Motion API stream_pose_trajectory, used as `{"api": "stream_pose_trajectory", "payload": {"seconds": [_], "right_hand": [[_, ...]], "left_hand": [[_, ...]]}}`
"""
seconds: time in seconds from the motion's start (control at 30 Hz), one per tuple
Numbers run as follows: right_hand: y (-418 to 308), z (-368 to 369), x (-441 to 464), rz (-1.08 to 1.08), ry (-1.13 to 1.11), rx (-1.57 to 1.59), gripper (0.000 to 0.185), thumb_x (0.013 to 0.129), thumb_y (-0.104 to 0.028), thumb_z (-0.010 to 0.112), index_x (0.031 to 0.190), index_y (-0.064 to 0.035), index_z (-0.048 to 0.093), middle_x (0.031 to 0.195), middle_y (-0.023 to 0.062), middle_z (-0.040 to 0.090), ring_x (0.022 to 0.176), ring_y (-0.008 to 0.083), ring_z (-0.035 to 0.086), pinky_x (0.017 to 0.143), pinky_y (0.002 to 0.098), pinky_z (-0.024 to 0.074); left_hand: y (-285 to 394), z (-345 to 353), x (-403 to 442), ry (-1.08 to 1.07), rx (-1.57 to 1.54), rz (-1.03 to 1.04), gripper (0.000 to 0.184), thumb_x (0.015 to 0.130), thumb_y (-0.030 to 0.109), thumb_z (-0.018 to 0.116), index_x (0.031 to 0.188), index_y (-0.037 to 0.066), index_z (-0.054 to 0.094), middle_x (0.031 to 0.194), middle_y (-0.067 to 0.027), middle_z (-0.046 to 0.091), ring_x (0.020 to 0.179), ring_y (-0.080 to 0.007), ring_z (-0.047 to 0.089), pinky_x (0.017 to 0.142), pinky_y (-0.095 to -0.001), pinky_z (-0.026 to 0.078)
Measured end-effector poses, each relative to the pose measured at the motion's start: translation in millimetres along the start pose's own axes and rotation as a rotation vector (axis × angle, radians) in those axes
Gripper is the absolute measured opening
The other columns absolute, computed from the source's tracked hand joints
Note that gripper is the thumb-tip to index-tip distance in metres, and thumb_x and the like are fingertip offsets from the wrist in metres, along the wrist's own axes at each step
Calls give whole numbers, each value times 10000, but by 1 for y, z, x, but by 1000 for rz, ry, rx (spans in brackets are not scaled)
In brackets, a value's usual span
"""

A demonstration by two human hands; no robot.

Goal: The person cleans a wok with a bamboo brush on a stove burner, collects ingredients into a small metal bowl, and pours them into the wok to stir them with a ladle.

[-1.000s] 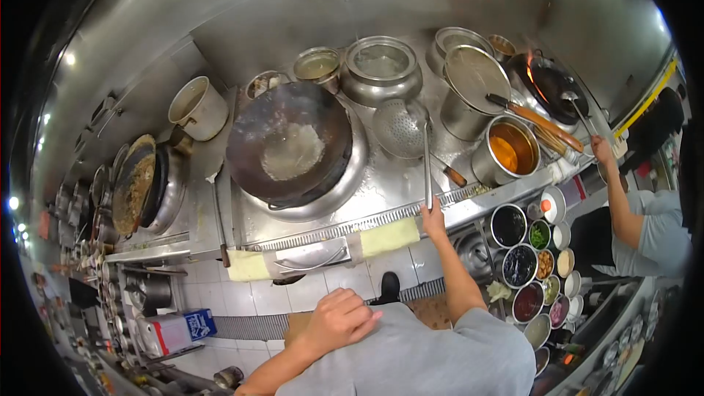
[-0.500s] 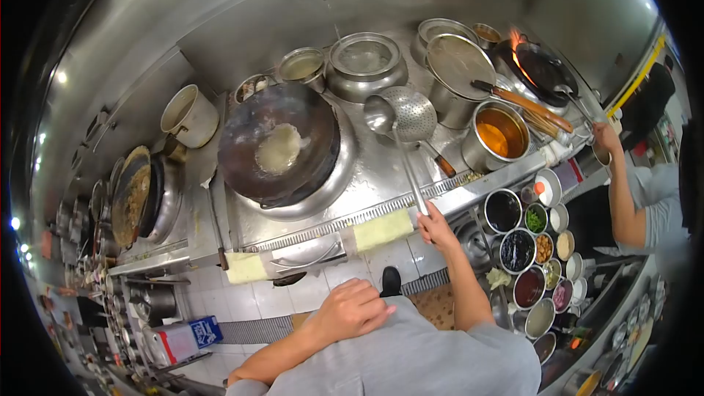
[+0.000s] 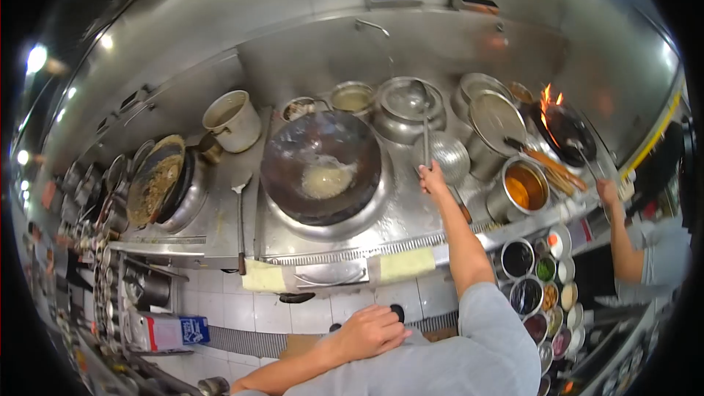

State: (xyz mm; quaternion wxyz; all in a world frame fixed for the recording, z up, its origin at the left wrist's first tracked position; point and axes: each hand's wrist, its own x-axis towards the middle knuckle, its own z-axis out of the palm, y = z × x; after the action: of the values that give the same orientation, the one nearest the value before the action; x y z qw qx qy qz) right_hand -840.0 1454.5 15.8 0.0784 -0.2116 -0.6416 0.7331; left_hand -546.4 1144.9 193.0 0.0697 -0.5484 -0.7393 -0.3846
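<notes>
My right hand [image 3: 433, 177] is wrapped around the handle of a metal ladle [image 3: 426, 128]. The ladle's bowl is over the wide steel pot of water [image 3: 409, 119] at the back, below a tap [image 3: 372, 26]; whether it touches the water I cannot tell. Under the handle lies a perforated strainer [image 3: 449, 158] with a wooden grip. A dark wok [image 3: 290, 187] stands on the burner to the left, a pale, foamy liquid [image 3: 326, 180] pooled in its middle. My left hand [image 3: 372, 334] is closed in a loose fist at my belly, showing nothing in it.
Steel pots and a pot of orange liquid [image 3: 525, 189] stand to the right. Flames [image 3: 546, 110] rise by another wok [image 3: 568, 138], where a co-worker's hand [image 3: 607, 192] holds a handle. Bowls of ingredients [image 3: 545, 270] sit lower right. A long-handled spatula [image 3: 240, 220] lies left.
My right hand has moved forward with the ladle, whose bowl went from over the strainer to the water pot. The view has shifted; my left hand stays closed at my belly.
</notes>
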Motion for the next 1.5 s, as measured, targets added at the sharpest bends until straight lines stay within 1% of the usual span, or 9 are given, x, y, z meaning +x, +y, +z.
{"api": "stream_pose_trajectory", "payload": {"seconds": [0.13,0.23,0.4,0.6,0.67,0.87,0.97,1.07,1.5], "right_hand": [[-16,9,111,57,21,-275,244,943,-194,572,1085,-89,404,680,4,463,471,107,448,356,280,353],[-4,-2,191,362,-240,407,133,978,-181,499,880,-93,484,614,-30,446,488,106,453,372,260,306],[-31,13,126,403,-519,981,187,976,-118,480,799,-74,438,587,-21,419,447,89,413,392,251,321],[-88,15,-12,401,-540,1200,133,959,-98,477,934,33,475,646,-26,446,446,40,416,384,226,318],[-90,11,-54,410,-627,1073,195,950,-92,489,1017,91,482,657,-25,451,434,33,409,368,215,309],[-89,25,-203,555,-404,963,204,956,-115,492,1053,60,535,646,-27,462,408,24,388,332,215,302],[-76,30,-257,513,-449,873,183,971,-117,476,1087,1,555,683,-20,458,421,26,385,326,220,315],[-77,45,-315,507,-331,823,178,976,-105,470,1116,-35,554,714,-19,444,429,21,373,319,216,313],[-45,117,-344,509,-511,593,226,955,-88,526,1180,-72,527,730,-11,452,432,11,364,315,198,308]], "left_hand": [[-9,2,-10,108,86,-273,284,820,174,728,638,74,535,625,-47,462,605,-226,502,569,-345,443],[-6,8,-21,121,61,-375,233,832,183,713,696,70,561,663,-52,496,639,-230,527,594,-349,454],[-38,13,-49,-43,132,-463,181,851,205,689,824,53,593,826,-90,557,811,-285,580,716,-391,488],[-216,33,-131,474,-541,-945,154,909,253,603,994,125,609,1086,-74,593,1055,-239,571,971,-407,406],[-247,12,-112,973,-889,-1251,297,937,394,568,1075,132,587,1097,-91,596,1073,-251,558,1034,-452,353],[-322,-27,-94,1223,-1614,-1121,416,969,519,477,955,114,569,808,-89,551,812,-249,537,947,-475,409],[-340,-36,-94,1493,-1823,-798,470,991,511,438,704,143,496,489,13,334,467,-162,347,605,-368,411],[-349,-43,-116,1310,-1795,-616,438,1003,464,462,702,147,470,503,30,278,439,-117,281,512,-301,322],[-248,-80,-153,1286,-1616,-793,413,1028,410,438,708,153,399,529,44,238,426,-96,216,408,-273,250]]}}
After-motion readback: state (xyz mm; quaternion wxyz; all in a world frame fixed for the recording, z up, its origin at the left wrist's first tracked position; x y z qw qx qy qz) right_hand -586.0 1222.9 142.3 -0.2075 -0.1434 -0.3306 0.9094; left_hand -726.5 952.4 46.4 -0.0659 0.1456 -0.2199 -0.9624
